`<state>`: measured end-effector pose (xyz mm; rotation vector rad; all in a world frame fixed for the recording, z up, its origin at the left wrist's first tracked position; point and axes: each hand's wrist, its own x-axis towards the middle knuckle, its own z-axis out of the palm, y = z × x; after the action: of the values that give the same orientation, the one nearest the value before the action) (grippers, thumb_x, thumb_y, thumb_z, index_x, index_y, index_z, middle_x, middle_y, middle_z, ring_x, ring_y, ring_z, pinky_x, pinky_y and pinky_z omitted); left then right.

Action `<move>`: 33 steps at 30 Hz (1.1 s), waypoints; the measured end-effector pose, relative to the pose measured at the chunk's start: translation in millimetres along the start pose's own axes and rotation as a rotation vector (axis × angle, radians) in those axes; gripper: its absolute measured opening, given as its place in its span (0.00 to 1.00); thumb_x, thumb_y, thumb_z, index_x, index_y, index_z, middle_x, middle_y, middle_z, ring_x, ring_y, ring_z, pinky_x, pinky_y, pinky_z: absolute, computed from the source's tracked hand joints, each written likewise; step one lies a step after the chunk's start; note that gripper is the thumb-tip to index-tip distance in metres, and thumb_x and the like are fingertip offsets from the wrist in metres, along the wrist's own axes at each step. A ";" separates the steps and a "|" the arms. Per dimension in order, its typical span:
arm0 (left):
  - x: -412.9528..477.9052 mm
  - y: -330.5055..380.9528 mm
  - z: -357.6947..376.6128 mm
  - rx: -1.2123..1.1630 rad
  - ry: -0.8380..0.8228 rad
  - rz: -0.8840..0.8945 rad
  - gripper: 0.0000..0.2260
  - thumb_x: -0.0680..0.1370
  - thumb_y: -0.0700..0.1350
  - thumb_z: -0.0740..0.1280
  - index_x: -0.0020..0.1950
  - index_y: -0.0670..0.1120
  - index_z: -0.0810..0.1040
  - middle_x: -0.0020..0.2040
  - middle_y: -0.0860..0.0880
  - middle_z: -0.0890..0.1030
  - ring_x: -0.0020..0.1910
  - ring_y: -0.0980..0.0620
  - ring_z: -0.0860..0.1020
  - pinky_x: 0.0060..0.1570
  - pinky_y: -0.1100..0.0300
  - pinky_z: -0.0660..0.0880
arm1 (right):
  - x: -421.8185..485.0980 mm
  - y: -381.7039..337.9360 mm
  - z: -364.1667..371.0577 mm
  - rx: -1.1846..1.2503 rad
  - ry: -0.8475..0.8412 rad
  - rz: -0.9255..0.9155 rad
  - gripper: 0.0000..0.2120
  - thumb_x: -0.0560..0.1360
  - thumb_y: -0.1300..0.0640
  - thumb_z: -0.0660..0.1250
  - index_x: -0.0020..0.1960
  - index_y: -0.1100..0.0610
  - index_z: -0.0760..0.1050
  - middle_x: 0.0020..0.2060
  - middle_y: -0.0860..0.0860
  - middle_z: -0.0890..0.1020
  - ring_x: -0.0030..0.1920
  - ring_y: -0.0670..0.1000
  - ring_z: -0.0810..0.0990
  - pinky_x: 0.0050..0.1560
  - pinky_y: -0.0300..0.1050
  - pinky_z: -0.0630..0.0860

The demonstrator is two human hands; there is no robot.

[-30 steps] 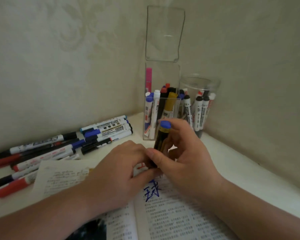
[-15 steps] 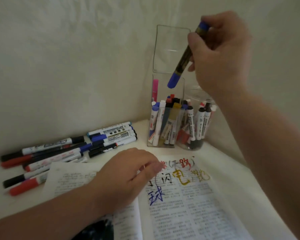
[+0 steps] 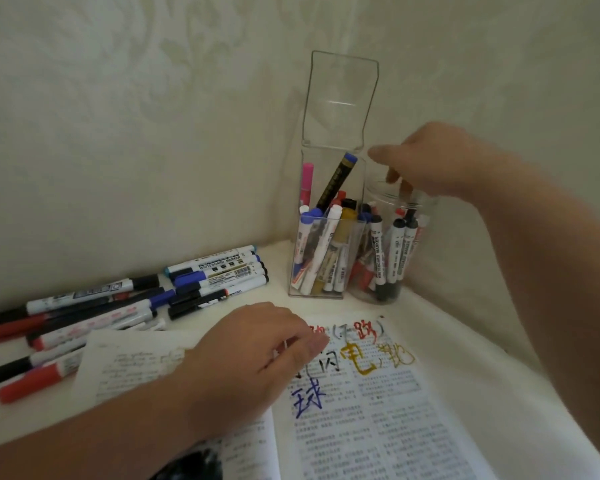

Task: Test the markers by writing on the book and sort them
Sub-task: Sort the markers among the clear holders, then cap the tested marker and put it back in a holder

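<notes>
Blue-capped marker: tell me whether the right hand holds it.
No, the blue-capped marker leans inside the clear box, apart from the right hand.

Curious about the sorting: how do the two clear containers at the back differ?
The box is tall and square-sided, with a hinged lid standing open; the jar is shorter, round, no lid in view. The box holds many colours; the jar mostly black-capped markers. Both are clear and upright.
</notes>
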<state>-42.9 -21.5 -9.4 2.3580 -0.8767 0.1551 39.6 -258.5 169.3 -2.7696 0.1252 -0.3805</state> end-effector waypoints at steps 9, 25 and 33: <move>-0.7 -2.6 1.1 -0.021 0.039 0.025 0.32 0.76 0.76 0.41 0.43 0.57 0.77 0.40 0.58 0.77 0.45 0.58 0.74 0.44 0.62 0.69 | 6.9 3.3 -10.7 -0.341 -0.184 -0.069 0.31 0.75 0.28 0.61 0.47 0.56 0.81 0.46 0.52 0.83 0.49 0.55 0.80 0.53 0.49 0.71; -2.8 -3.2 0.2 -0.021 0.045 0.013 0.35 0.76 0.75 0.41 0.44 0.52 0.79 0.38 0.54 0.78 0.44 0.57 0.75 0.46 0.61 0.70 | 5.6 3.3 15.3 -0.253 -0.355 -0.014 0.38 0.74 0.22 0.49 0.39 0.51 0.83 0.40 0.49 0.85 0.43 0.49 0.81 0.54 0.48 0.66; -2.8 -3.7 2.2 -0.034 0.062 0.020 0.33 0.77 0.74 0.43 0.42 0.53 0.77 0.37 0.55 0.77 0.43 0.58 0.75 0.45 0.59 0.71 | 5.1 2.9 6.9 -0.326 -0.374 -0.022 0.35 0.74 0.23 0.52 0.40 0.51 0.82 0.41 0.48 0.83 0.44 0.48 0.79 0.58 0.51 0.66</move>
<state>-43.0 -19.1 -13.8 2.3009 -0.8669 0.2180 46.3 -259.7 163.3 -3.1058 0.0691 0.1746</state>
